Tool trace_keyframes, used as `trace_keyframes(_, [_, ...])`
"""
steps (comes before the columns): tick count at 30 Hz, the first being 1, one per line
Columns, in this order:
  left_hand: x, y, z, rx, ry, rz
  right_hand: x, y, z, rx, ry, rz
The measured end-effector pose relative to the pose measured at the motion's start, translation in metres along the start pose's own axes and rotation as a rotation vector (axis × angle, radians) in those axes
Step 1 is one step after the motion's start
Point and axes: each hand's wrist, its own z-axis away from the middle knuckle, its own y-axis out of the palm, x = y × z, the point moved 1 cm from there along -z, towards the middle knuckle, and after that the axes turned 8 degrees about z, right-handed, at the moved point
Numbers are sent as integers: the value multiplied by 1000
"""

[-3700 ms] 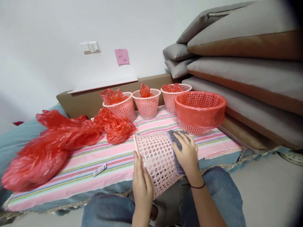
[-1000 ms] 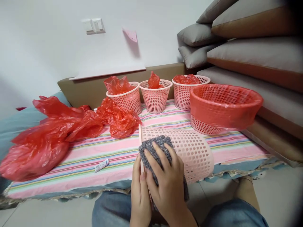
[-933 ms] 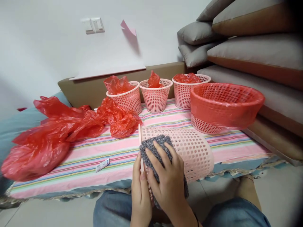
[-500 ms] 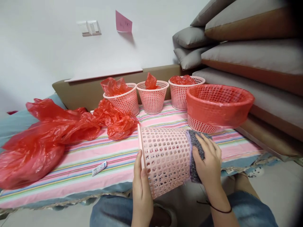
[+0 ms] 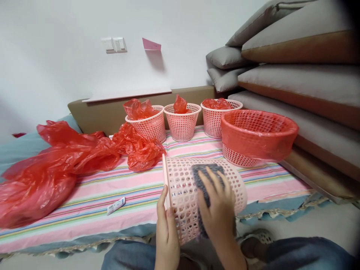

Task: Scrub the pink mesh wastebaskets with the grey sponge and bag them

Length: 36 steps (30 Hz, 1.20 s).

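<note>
A pink perforated plastic basket lies on its side in front of me, its rim facing left and its base to the right. My left hand grips the rim, thumb outside and fingers along the edge. With my right hand I press a dark grey cloth against the basket's side near its middle, fingers spread over the fabric. Behind it to the right stands another basket with a red plastic bag stretched over its rim.
Three pink baskets with red bags inside stand along the back. Crumpled red plastic bags lie left on the striped cloth, near a small white packet. Grey cushions are stacked at right; a wall is behind.
My right hand has slid the grey cloth leftward from the basket's base end to the middle of its side. My left hand keeps its grip on the rim. The view has tilted up slightly.
</note>
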Motion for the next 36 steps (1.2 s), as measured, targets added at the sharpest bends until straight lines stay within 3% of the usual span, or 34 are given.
trace_keyframes(3, [-2,1,0,9,-2,-43,28,-3,1,65,-132,-99])
trace_keyframes(6, [-4,2,0,37,-42,-79,28,-4,0,91,-151,-134])
trace_keyframes(11, [-6,5,3,31,-128,-89,-29,0,-8,30,-13,-35])
trace_keyframes(15, [-6,6,1,25,-53,-149,-88,6,-11,-36,151,64])
trace_keyframes(18, [-7,6,1,33,18,-167,-107,8,-13,-55,195,70])
trace_keyframes(20, [-7,5,3,-14,34,-157,-96,7,-14,-36,215,94])
trace_keyframes(22, [-7,3,4,-48,19,-113,-68,5,-14,-2,169,94])
trace_keyframes(26, [-2,-1,6,-23,-26,-34,13,-3,-10,93,-100,-94])
trace_keyframes(29, [1,-5,6,-65,-9,-36,49,-7,-6,150,-188,-195])
trace_keyframes(32, [4,-6,8,-21,9,-91,36,-4,-10,150,-153,-208])
trace_keyframes(36, [4,-5,9,14,48,-99,-38,7,-26,63,-2,-105])
